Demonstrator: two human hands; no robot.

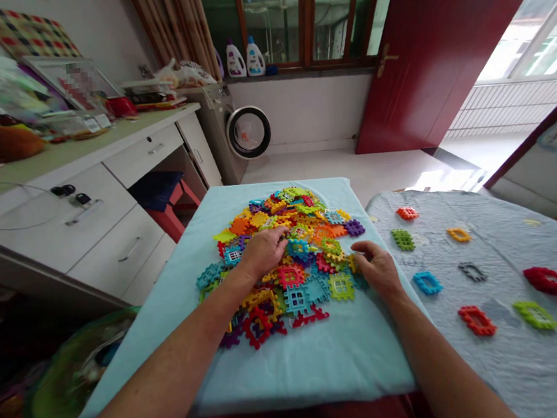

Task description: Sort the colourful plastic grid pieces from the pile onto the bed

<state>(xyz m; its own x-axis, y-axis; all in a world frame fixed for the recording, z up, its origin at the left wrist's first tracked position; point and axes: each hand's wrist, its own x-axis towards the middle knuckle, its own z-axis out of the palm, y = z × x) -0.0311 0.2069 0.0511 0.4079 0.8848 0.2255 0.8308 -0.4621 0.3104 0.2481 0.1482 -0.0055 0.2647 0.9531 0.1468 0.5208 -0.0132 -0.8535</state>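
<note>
Across the light blue covered table [356, 361] lies a heap of colourful interlocking plastic pieces [318, 288]. My left hand [265, 252] reaches over the middle of the heap, its fingers bent together; what they hold, if anything, is hidden. At the heap's right edge is my right hand [375, 266], thumb and fingers apart, beside a small yellow piece [352, 264]. Whether it touches that piece is unclear. Near the front of the heap are a blue window piece [297, 299], a lime window piece [341, 286] and a red frame piece [258, 327].
To the right, a grey-blue cloth surface [447, 364] bears spaced-out pieces, among them a blue frame [427, 282] and a green one [403, 240]. A white desk [149, 133] stands at left, a washing machine [216, 129] with its door ajar behind, a green basket [48, 396] at lower left.
</note>
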